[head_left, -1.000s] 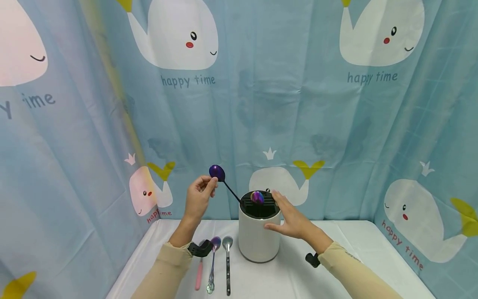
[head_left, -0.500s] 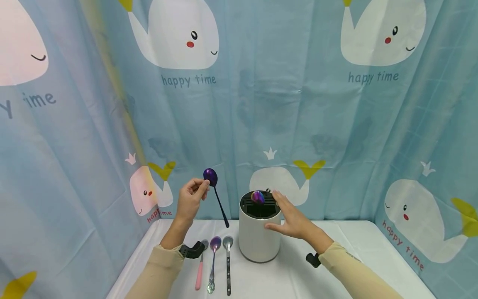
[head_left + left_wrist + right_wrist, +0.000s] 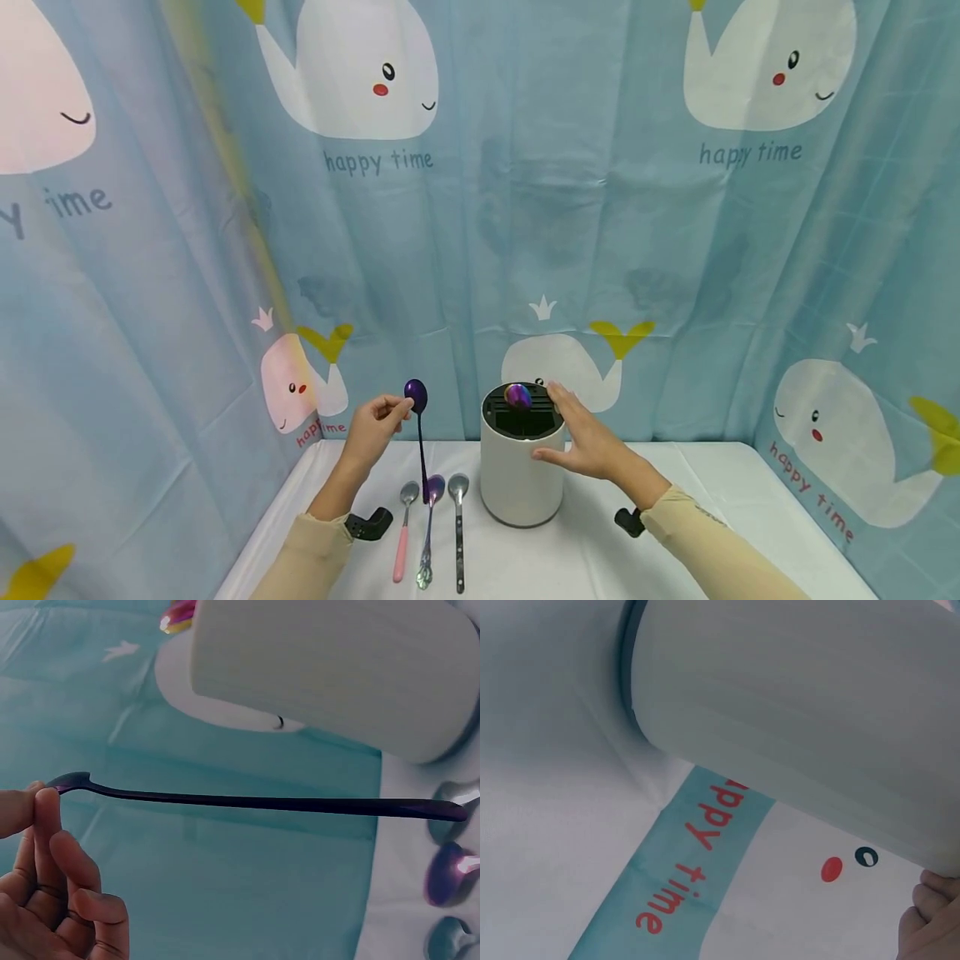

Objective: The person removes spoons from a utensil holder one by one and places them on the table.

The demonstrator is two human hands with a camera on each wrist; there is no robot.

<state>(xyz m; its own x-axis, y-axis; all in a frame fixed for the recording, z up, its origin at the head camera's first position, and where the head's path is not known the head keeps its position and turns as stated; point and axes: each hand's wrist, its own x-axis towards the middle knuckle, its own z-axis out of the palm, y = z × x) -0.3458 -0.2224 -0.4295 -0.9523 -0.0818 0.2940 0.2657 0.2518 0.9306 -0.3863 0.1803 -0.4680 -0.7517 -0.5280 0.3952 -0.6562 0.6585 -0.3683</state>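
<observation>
My left hand [image 3: 373, 429] pinches a dark purple spoon [image 3: 416, 397] by its bowl, between thumb and forefinger. Its long thin handle hangs down, the tip overlapping the laid-out spoons in the head view. The left wrist view shows this spoon [image 3: 247, 802] side-on. My right hand [image 3: 588, 437] rests against the upper right side of a white cylindrical utensil holder [image 3: 521, 483], fingers extended along its rim. From the holder's black slotted top [image 3: 525, 427] a rainbow-coloured spoon bowl [image 3: 517, 396] sticks up. In the right wrist view, only the fingers [image 3: 934, 915] show at the holder's edge.
Left of the holder, three spoons lie side by side on the white table [image 3: 637, 550]: one with a pink handle [image 3: 401, 554], a purple iridescent one [image 3: 426, 542] and one with a dark, dotted handle [image 3: 459, 542]. A blue whale-print curtain [image 3: 562, 208] surrounds the table.
My left hand has drawn the purple spoon away from the holder, to the left and down, and its handle now hangs nearly upright. The right hand has stayed at the holder.
</observation>
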